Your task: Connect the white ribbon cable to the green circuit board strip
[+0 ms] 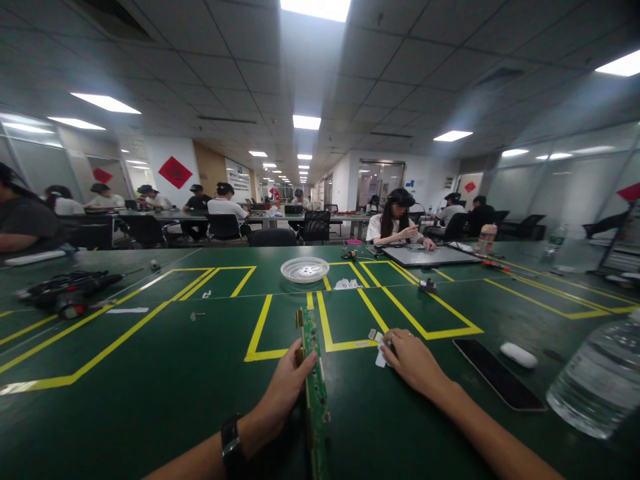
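Circuit board (316, 393) in the left hand (284, 385), pinched between thumb and fingers over a green table (150, 413), probably gripped near 1 edge to leave most of its face uncovered. The right hand (411, 360) bends its fingers over a white slip (381, 361), perhaps to steady it; whether they pinch it, I cannot tell. The board is long, narrow and green, with small dark specks and a gold-coloured tab (299, 319) near its far end.

The green table (190, 373) bears yellow tape (453, 333), a white basket (290, 271), a phone (497, 373), a bottle (595, 380).
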`<state>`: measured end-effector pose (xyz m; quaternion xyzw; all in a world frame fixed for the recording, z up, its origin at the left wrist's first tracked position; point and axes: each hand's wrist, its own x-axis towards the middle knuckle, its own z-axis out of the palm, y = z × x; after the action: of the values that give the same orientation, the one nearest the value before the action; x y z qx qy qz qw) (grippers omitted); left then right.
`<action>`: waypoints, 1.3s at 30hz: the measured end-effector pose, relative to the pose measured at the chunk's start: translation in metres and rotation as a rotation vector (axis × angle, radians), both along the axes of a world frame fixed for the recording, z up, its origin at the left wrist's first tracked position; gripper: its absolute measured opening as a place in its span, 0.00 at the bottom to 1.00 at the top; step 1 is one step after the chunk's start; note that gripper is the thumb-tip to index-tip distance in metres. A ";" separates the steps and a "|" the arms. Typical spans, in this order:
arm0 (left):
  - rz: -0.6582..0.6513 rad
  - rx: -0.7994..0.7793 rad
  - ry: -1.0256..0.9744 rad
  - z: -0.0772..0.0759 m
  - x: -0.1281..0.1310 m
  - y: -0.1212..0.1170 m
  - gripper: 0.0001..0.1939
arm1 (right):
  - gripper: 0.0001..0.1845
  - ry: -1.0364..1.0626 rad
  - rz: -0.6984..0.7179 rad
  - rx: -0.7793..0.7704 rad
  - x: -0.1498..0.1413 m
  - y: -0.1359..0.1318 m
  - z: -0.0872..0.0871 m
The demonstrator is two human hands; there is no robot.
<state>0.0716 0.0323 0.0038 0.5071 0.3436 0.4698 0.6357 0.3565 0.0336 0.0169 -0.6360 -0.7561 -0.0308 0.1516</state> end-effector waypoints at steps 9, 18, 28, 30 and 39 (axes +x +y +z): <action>-0.109 -0.022 0.102 0.003 0.006 -0.006 0.28 | 0.31 -0.044 -0.094 -0.031 -0.007 0.009 -0.009; -0.108 -0.031 0.117 0.006 0.004 -0.007 0.26 | 0.16 0.041 -0.003 -0.096 -0.029 0.003 0.005; -0.122 -0.031 0.083 0.012 0.006 -0.010 0.24 | 0.11 0.598 0.226 -0.370 -0.034 -0.018 0.020; -0.118 -0.013 0.065 0.009 0.008 -0.008 0.25 | 0.14 0.774 0.281 -0.449 -0.043 -0.022 0.018; -0.136 0.034 0.001 -0.006 0.009 -0.007 0.22 | 0.16 1.189 0.377 -0.723 -0.077 -0.036 0.005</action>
<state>0.0807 0.0250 -0.0027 0.5401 0.3008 0.4311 0.6572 0.2794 -0.0026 0.0220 -0.4144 -0.6054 0.5993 0.3202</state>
